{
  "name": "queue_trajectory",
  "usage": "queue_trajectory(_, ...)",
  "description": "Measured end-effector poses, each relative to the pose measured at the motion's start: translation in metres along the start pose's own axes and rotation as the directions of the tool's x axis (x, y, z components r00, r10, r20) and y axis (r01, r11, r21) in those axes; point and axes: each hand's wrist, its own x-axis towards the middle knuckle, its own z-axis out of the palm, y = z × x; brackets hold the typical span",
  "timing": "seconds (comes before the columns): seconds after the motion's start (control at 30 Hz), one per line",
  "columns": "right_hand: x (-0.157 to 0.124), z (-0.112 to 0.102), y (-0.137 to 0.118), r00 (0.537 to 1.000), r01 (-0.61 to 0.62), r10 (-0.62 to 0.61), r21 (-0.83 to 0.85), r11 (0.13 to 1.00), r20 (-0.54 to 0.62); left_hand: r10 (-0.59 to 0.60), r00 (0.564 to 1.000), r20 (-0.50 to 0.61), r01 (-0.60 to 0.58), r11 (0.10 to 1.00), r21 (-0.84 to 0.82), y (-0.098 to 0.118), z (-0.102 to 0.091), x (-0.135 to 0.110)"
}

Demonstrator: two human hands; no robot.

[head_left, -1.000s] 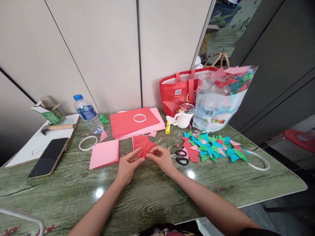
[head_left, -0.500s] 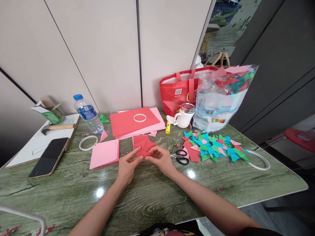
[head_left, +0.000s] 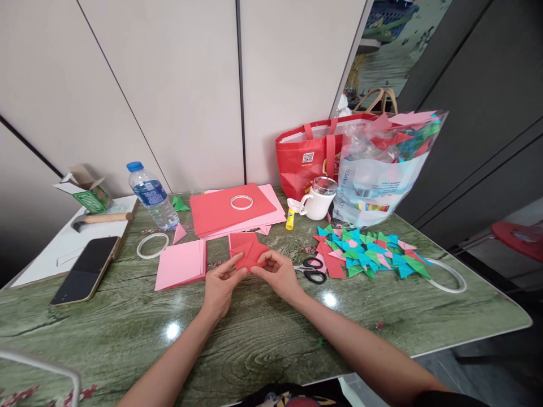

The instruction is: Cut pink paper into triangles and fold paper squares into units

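Note:
Both hands meet over the middle of the green marbled table [head_left: 254, 345]. My left hand [head_left: 221, 284] and my right hand [head_left: 276, 273] pinch a small piece of red paper [head_left: 250, 255], partly folded, holding it just above the tabletop. Behind it lies a short stack of red squares [head_left: 241, 239]. A stack of pink squares [head_left: 181, 263] lies just left of my left hand. Black scissors [head_left: 313, 270] lie just right of my right hand.
A heap of folded blue, green, pink and red triangles [head_left: 365, 254] lies to the right, with a plastic bag of paper [head_left: 379, 169], a red tote [head_left: 307, 158] and a white mug [head_left: 318, 200] behind. Large red sheets [head_left: 231, 210], a water bottle [head_left: 151, 196], a phone [head_left: 85, 269] and a hammer [head_left: 99, 219] are on the left.
The hands have closed together on the red paper, the left fingers moving to its lower edge. Nothing else on the table has moved.

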Motion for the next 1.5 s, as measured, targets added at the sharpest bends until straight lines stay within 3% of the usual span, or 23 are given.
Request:
queue_trajectory(0.17, -0.001, 0.0, -0.001, 0.998, 0.039, -0.036, -0.063, 0.997, 0.047, -0.013, 1.0, 0.005, 0.013, 1.0, -0.014, -0.001, 0.0, 0.0)
queue_trajectory(0.4, -0.001, -0.002, -0.001, 0.998, -0.006, 0.009, -0.056, 0.998, 0.058, -0.048, 0.996, 0.069, 0.06, 0.981, -0.182, 0.004, 0.001, 0.003)
queue_trajectory(0.57, 0.0, -0.002, -0.001, 0.999, -0.014, 0.016, -0.052, 0.999, 0.047, -0.062, 0.995, 0.074, 0.066, 0.996, -0.053, 0.004, 0.0, 0.001)
queue_trajectory(0.7, 0.0, -0.002, -0.002, 1.0, 0.003, -0.001, -0.062, 0.998, 0.03, -0.008, 0.997, 0.075, 0.003, 0.998, 0.061, 0.003, 0.0, 0.001)
queue_trajectory(0.93, 0.001, -0.002, 0.001, 1.0, -0.014, 0.014, -0.013, 1.0, 0.004, 0.076, 0.996, -0.042, -0.071, 0.993, 0.099, 0.003, 0.002, 0.001)
queue_trajectory(1.17, -0.001, -0.002, -0.002, 0.996, -0.038, 0.038, 0.0, 0.999, 0.076, -0.151, 0.979, 0.136, 0.111, 0.958, 0.266, 0.01, 0.003, -0.001)
queue_trajectory(1.33, -0.001, -0.002, -0.004, 0.992, -0.083, 0.082, 0.003, 0.997, 0.101, -0.244, 0.955, 0.168, 0.204, 0.953, 0.225, 0.008, 0.002, -0.002)
queue_trajectory(1.5, 0.0, -0.003, -0.002, 0.993, -0.09, 0.093, -0.042, 0.995, 0.076, -0.256, 0.952, 0.169, 0.232, 0.961, 0.15, 0.007, 0.002, -0.003)
